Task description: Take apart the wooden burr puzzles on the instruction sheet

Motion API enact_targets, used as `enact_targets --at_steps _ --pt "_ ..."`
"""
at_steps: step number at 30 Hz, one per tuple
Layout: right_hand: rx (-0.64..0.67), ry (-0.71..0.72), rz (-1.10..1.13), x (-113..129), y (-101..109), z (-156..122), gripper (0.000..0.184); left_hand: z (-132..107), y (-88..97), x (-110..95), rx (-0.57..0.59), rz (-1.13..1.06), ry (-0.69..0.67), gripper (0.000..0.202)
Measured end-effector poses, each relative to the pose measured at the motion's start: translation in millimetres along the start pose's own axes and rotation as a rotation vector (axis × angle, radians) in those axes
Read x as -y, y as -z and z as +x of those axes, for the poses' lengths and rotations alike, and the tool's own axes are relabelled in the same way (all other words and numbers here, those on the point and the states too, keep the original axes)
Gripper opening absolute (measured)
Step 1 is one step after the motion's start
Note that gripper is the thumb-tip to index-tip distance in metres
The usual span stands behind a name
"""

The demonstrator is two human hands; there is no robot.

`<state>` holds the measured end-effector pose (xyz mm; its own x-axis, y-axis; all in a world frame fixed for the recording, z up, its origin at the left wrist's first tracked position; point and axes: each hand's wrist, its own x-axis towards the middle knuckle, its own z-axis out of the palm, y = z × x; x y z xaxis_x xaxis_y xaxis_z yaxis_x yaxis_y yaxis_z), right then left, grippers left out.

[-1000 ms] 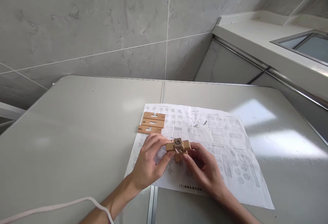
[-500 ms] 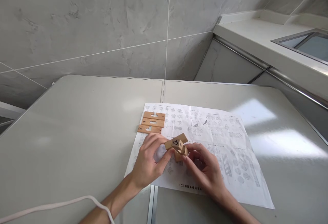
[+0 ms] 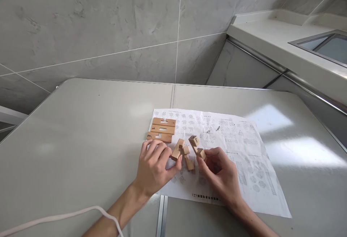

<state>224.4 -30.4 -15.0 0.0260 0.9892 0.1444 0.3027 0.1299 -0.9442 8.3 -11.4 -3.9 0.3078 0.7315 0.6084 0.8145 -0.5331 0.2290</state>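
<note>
My left hand (image 3: 157, 163) pinches a notched wooden puzzle piece (image 3: 178, 150) between thumb and fingers, tilted upward. In the fingertips of my right hand (image 3: 221, 173) is a second notched wooden puzzle piece (image 3: 195, 144), its end marked with a black 3. A third notched piece (image 3: 189, 163) shows in the gap between my hands; whether it rests on the paper or touches the left-hand piece, I cannot tell. Beyond my left hand, three flat wooden pieces with cutouts, numbered 1 (image 3: 169, 122), 2 (image 3: 155, 128) and 3 (image 3: 152, 136), lie side by side.
A creased sheet of printed diagrams (image 3: 233, 190) lies under the pieces on a pale folding table (image 3: 81, 132) with a centre seam. A white cord (image 3: 67, 214) crosses my left forearm. Behind stand a grey tiled wall (image 3: 108, 20) and a white counter (image 3: 271, 30) at right.
The cluster of wooden pieces has come apart. My right hand now holds the piece marked 3 away from the one in my left hand, with another piece visible between them.
</note>
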Motion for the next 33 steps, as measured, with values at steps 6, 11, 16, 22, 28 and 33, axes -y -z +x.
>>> enact_targets --at_steps 6,11,16,22,28,33 --pt "-0.011 0.036 -0.192 -3.3 7.0 3.5 0.020 -0.6 0.4 -1.0 0.023 0.020 -0.015 0.031" --pt "-0.007 0.056 -0.336 -5.6 8.7 5.1 0.022 -2.6 -0.3 -3.5 0.106 -0.012 -0.072 0.032" --pt "-0.020 0.110 -0.480 -8.5 9.5 5.7 0.026 -6.7 -3.0 -1.9 0.163 -0.098 -0.159 0.031" --pt "0.008 0.232 -0.630 -13.2 9.2 4.1 0.022 -6.9 0.2 -2.7 0.229 -0.203 -0.146 0.031" --pt "0.093 0.314 -0.626 -12.5 10.4 3.4 0.018 -6.9 0.9 -0.1 0.305 -0.290 -0.083 0.073" --pt "0.197 0.374 -0.566 -9.6 9.1 3.5 0.018 -8.5 -1.0 1.4 0.372 -0.374 -0.057 0.081"
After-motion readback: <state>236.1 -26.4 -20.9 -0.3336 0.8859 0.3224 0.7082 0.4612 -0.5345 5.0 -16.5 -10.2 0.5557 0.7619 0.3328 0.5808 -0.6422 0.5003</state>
